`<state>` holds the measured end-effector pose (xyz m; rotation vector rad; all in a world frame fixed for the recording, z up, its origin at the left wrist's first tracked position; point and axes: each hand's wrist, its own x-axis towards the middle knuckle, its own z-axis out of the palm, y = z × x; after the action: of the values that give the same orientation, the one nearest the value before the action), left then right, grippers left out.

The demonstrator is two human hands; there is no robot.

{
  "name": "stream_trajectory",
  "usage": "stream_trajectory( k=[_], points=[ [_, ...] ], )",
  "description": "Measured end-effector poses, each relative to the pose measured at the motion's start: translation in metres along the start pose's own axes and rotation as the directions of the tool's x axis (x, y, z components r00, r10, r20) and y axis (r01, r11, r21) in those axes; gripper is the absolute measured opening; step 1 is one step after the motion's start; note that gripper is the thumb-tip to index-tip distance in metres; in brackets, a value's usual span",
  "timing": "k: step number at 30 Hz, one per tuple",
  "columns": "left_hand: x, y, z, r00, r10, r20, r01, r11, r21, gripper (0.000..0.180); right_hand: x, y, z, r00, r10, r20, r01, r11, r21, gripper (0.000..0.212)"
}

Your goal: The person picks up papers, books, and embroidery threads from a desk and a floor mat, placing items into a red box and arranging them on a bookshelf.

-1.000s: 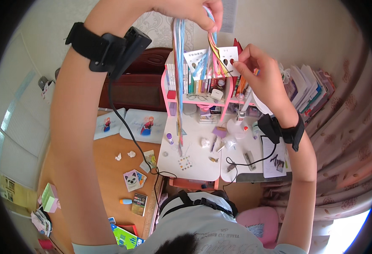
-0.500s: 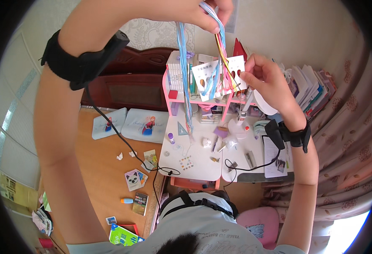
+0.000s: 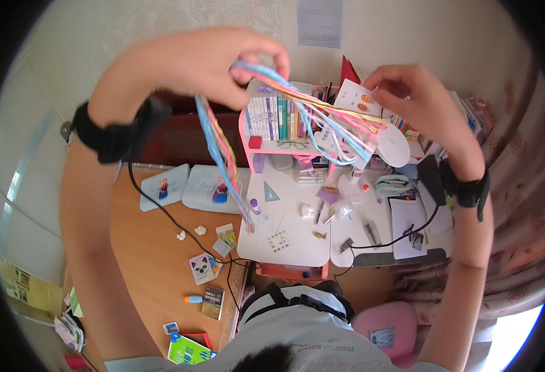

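hands apart, threads spanning open gap (white card pinched at edge)

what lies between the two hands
In the head view, the multicoloured threads stretch from the left hand toward the white card at the right hand.

- The place looked like a home, most likely a bedroom that also served for study.
- A dark carved wooden headboard stood behind pale blue pillows printed with cartoon figures, on a tan bed surface.
- Beside it, a white desk carried a pink-edged shelf packed with books.
- A flowered curtain hung at the right.
- A pink chair stood by the desk.
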<state>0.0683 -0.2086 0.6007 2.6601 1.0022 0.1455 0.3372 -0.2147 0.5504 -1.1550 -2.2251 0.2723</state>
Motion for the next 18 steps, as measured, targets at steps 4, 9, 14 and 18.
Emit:
stream_trajectory(
  k=[4, 9, 14, 18],
  points=[
    [0.006, -0.008, 0.042, 0.990, 0.055, -0.129, -0.061, 0.997, -0.047, 0.023, 0.006, -0.001, -0.026, 0.997, -0.060, -0.044, 0.045, 0.961, -0.274, 0.013],
    [0.031, -0.039, 0.125, 0.981, -0.118, -0.151, 0.033, 0.881, -0.473, 0.009, 0.031, -0.009, -0.045, 0.943, -0.280, 0.180, 0.332, 0.765, -0.551, 0.013],
    [0.070, -0.032, 0.216, 0.987, 0.148, 0.069, -0.041, 0.638, -0.769, 0.023, 0.036, -0.027, -0.022, 0.807, -0.368, 0.461, 0.582, 0.370, -0.724, 0.007],
    [0.093, -0.013, 0.230, 0.867, 0.172, -0.467, -0.421, 0.753, -0.505, 0.046, 0.031, -0.059, -0.013, 0.818, 0.003, 0.575, 0.567, 0.168, -0.806, 0.013]
  ],
)
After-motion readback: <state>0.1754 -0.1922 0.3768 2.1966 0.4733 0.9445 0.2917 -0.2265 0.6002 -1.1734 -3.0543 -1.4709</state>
